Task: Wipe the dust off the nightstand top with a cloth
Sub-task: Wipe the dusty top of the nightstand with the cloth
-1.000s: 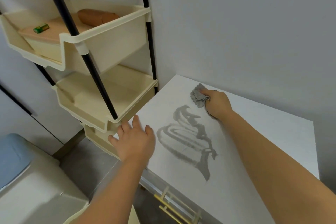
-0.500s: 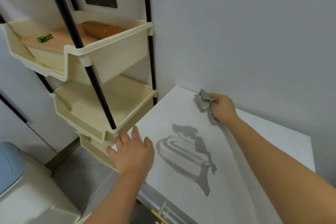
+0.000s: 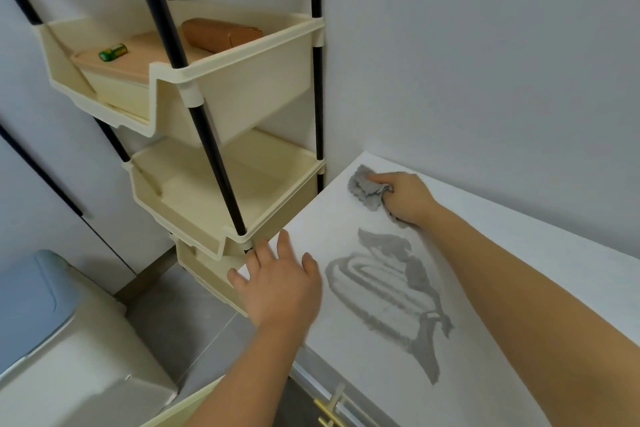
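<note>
While the nightstand top (image 3: 363, 381) shows pale near the wall, the job looks about half done at best. A broad grey smear (image 3: 388, 291), dust by the look of it, lies across the middle and is not yet wiped, and part of the right side is hidden under the forearm. The cream shelf rack (image 3: 242, 87) stands just beside the top. The left hand (image 3: 280, 288) rests flat on the near left corner with its fingers spread. The right hand (image 3: 405, 198) grips the crumpled grey cloth (image 3: 363, 185), pressing it down by the far left corner.
</note>
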